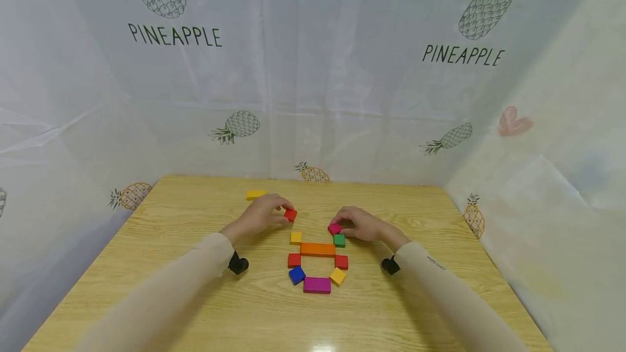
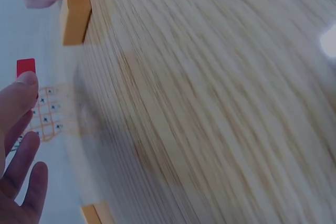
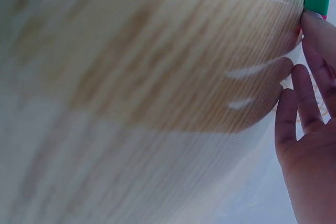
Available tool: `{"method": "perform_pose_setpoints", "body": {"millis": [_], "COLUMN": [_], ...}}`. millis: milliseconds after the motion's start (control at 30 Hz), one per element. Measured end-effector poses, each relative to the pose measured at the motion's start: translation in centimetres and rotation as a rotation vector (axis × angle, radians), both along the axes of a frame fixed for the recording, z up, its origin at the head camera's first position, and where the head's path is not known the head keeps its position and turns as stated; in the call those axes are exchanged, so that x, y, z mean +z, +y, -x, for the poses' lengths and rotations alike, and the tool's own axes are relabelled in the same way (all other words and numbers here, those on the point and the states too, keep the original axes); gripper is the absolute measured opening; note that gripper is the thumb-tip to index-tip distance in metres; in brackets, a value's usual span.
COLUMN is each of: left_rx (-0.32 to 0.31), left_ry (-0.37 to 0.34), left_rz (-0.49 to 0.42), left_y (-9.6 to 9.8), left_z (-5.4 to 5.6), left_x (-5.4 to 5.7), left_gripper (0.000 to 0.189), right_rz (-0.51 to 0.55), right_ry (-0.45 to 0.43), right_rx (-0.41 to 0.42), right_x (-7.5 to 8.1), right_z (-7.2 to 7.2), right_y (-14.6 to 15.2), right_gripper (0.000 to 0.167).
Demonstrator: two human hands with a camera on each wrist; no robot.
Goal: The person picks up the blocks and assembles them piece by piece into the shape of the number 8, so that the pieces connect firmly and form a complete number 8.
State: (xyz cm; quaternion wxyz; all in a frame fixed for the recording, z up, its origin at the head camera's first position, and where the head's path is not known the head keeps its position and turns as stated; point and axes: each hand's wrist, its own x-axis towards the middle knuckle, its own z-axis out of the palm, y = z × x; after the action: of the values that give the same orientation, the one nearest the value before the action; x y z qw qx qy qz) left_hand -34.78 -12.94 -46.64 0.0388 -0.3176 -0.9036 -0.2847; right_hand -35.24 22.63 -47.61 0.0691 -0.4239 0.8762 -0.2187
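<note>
With thumb and fingers my left hand (image 1: 259, 214) pinches a small red block (image 1: 290, 215), which the left wrist view shows raised off the wood. My right hand (image 1: 363, 225) pinches a pink block (image 1: 335, 228) just behind the green block (image 1: 339, 240). Blocks form a ring-like figure in front: a yellow block (image 1: 295, 238) at its back left, a long orange block (image 1: 318, 249) across it, a red block (image 1: 294, 260) and another red block (image 1: 341, 262) at the sides, then a blue block (image 1: 296, 275), a tilted yellow block (image 1: 338, 276) and a purple block (image 1: 317, 286) nearest me.
A yellow block (image 1: 255, 194) lies near the table's back edge, partly behind my left hand. The wood-grain table (image 1: 195, 297) meets a pineapple-printed sheet (image 1: 342, 140) at the back and sides. Each wrist wears a black camera.
</note>
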Motion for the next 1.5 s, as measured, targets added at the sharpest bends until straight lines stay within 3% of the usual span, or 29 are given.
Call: {"method": "perform_pose_setpoints", "body": {"millis": [267,533,833,1067,1500], "left_rx": [-0.045,-0.082,-0.148,-0.185,-0.186], "left_ry": [-0.038,-0.133,-0.134,-0.110,-0.127], "left_rz": [0.003,0.009,0.035,0.060,0.074], "left_y": [1.3,1.9,1.7,2.1,2.3], "left_z": [0.3,0.7,1.2,1.3,1.4], "left_x": [-0.3,-0.5,-1.4,-1.5,-1.7], "left_gripper": [0.029,0.029,0.028,0.025,0.026], "right_rz": [-0.024,-0.023,-0.023,-0.025,-0.032], "right_ry": [-0.022,-0.035,-0.039,-0.040,-0.044], "right_rx": [-0.034,-0.046,-0.044,-0.050,-0.054], "right_x": [0.0,0.2,0.0,0.1,0.4], "right_z": [-0.1,-0.2,-0.2,-0.3,-0.4], "right_y": [-0.1,-0.3,-0.2,-0.1,-0.3], "right_gripper": [0.027,0.027,0.028,0.028,0.028]}}
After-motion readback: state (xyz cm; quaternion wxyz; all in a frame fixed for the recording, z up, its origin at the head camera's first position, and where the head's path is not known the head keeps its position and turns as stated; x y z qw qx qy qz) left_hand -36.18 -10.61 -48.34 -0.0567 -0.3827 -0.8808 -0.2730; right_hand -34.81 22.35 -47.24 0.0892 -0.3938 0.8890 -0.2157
